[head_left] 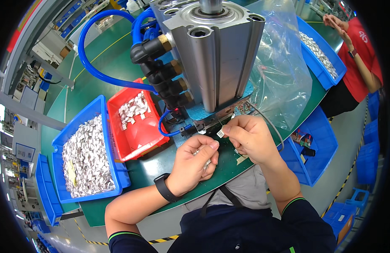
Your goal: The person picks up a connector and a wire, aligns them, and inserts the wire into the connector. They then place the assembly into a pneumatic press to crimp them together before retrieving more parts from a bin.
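Between the thumb and forefinger of my right hand (249, 137) is a small white part with a printed face (220, 133), held at the base of a pneumatic press. A thin lead seems to run up from it. My left hand (195, 158) is curled shut around a few similar small white parts (206, 163), mostly hidden by the fingers. It rests just left of the right hand, at the table's near side. The silver press cylinder (216, 55) stands directly beyond both hands, its metal tooling (214, 120) close to the right fingertips.
Left of the press, a red bin (133, 137) holds some white parts; a blue bin (123, 179) beside it is heaped with them. Blue air hoses (83, 55) loop leftward. A clear plastic bag (283, 80) lies right. Another blue bin (317, 162) sits lower right. A person in red (359, 50) stands far right.
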{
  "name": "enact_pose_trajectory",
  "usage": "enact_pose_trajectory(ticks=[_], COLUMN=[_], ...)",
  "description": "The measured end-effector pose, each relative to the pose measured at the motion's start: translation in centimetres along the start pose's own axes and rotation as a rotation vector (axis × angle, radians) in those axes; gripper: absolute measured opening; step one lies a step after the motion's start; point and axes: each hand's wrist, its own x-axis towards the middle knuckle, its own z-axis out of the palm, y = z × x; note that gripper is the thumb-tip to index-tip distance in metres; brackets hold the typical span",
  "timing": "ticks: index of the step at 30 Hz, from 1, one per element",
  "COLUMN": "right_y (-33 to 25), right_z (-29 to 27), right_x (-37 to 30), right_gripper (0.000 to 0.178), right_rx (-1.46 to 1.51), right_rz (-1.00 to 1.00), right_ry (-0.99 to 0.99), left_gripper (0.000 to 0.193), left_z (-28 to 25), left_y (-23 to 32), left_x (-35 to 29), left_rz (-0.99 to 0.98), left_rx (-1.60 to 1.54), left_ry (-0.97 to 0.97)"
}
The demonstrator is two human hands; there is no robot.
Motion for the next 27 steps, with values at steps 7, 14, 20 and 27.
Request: enact_pose_trajectory(ticks=[7, 14, 20, 27], right_y=[0.03, 0.25, 0.24, 0.16], right_z=[0.09, 0.41, 0.44, 0.36], right_x=[-0.02, -0.04, -0.79, -0.86], right_gripper=[0.021, 0.011, 0.011, 0.016], right_rx=[0.028, 0.012, -0.136, -0.115], right_rz=[-0.003, -0.046, -0.157, -0.127], right_ry=[-0.016, -0.001, -0.067, -0.131], left_gripper=[0.012, 0.013, 0.013, 0.010], left_z=[0.03, 0.19, 0.27, 0.27], left_y=[0.05, 0.10, 0.09, -0.10], left_x=[-0.01, -0.05, -0.14, -0.24], left_rz=[-0.005, 0.003, 0.008, 0.040], left_rx=[-0.006, -0.001, 0.014, 0.048], left_ry=[-0.001, 0.003, -0.006, -0.003])
